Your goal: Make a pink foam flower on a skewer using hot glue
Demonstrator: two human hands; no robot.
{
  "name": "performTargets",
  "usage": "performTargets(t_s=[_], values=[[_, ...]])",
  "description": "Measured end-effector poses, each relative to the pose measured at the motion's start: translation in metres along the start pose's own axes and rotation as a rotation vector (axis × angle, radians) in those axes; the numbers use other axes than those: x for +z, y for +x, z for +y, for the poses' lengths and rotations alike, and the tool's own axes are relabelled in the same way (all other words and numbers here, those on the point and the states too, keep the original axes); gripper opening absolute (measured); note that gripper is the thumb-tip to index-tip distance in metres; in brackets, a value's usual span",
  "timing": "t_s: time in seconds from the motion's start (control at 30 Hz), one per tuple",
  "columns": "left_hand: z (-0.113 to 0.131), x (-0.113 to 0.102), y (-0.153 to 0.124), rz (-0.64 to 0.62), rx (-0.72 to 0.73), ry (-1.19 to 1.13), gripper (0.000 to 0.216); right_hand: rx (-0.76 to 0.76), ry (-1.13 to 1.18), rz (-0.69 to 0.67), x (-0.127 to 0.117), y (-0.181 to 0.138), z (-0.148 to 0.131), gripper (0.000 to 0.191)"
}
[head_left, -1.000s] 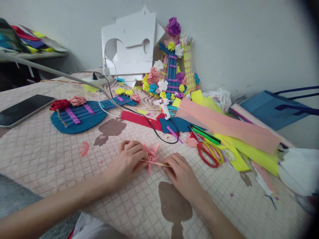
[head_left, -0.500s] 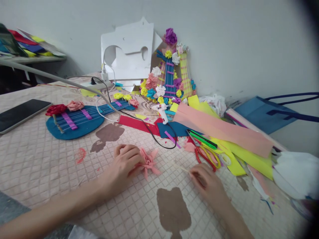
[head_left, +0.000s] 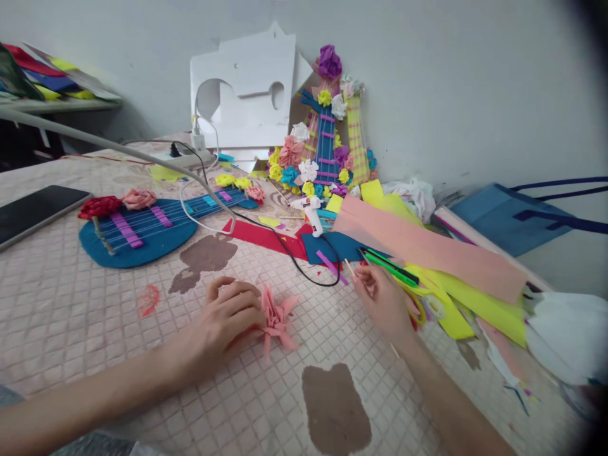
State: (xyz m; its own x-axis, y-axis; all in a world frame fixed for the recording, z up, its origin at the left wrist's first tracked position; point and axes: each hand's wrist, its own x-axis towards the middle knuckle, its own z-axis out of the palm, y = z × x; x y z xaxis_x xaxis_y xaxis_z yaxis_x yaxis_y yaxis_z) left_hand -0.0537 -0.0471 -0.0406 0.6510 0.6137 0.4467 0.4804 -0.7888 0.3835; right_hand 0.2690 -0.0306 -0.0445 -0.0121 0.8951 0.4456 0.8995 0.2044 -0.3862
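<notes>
Pink flower (head_left: 278, 318) rests on the desk (head_left: 266, 405) in front of the person, its petals spread toward the right. The left hand (head_left: 232, 320) has its fingers together on the flower's left side. Well apart from it, the right hand (head_left: 386, 303) has thumb and fingers pinched on a thin stick (head_left: 349, 268), whose tip points up and to the left. Just beside the right hand lies a green cutter (head_left: 393, 268); scissors (head_left: 420, 311) are partly hidden behind that hand. Farther back, a white glue gun (head_left: 312, 214) stands near a red strip (head_left: 261, 238), and a blue guitar (head_left: 142, 235) lies to the left.
</notes>
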Motion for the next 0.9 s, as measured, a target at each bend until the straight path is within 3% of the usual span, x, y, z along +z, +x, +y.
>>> performTargets(t_s=[0.17, 0.27, 0.37, 0.5, 0.6, 0.7, 0.8, 0.9], values=[[0.002, -0.001, 0.001, -0.016, 0.033, -0.054, 0.010, -0.085, 0.054, 0.042, 0.043, 0.080, -0.010, 0.035], [0.002, -0.001, 0.001, -0.041, 0.024, -0.074, 0.011, 0.006, 0.084, -0.036, 0.072, 0.127, -0.014, 0.048], [0.001, 0.000, 0.000, -0.023, 0.008, -0.078, 0.010, 0.033, 0.115, -0.125, 0.093, 0.158, -0.015, 0.036], [-0.003, 0.000, 0.000, -0.010, -0.004, -0.077, 0.008, 0.079, 0.163, -0.179, 0.101, 0.171, -0.016, 0.023], [-0.005, -0.002, -0.001, -0.016, -0.013, -0.089, 0.007, 0.102, 0.241, -0.150, 0.080, 0.159, -0.025, 0.029], [-0.005, -0.004, -0.001, -0.023, -0.023, -0.087, 0.006, 0.100, 0.457, -0.083, 0.036, 0.131, -0.040, 0.031], [-0.006, -0.006, 0.000, -0.036, -0.010, -0.067, 0.010, 0.166, 0.409, -0.119, -0.010, 0.089, -0.052, 0.032], [-0.006, -0.009, 0.003, -0.077, 0.014, -0.056, 0.017, 0.078, 0.356, -0.252, -0.039, 0.042, -0.050, 0.023]])
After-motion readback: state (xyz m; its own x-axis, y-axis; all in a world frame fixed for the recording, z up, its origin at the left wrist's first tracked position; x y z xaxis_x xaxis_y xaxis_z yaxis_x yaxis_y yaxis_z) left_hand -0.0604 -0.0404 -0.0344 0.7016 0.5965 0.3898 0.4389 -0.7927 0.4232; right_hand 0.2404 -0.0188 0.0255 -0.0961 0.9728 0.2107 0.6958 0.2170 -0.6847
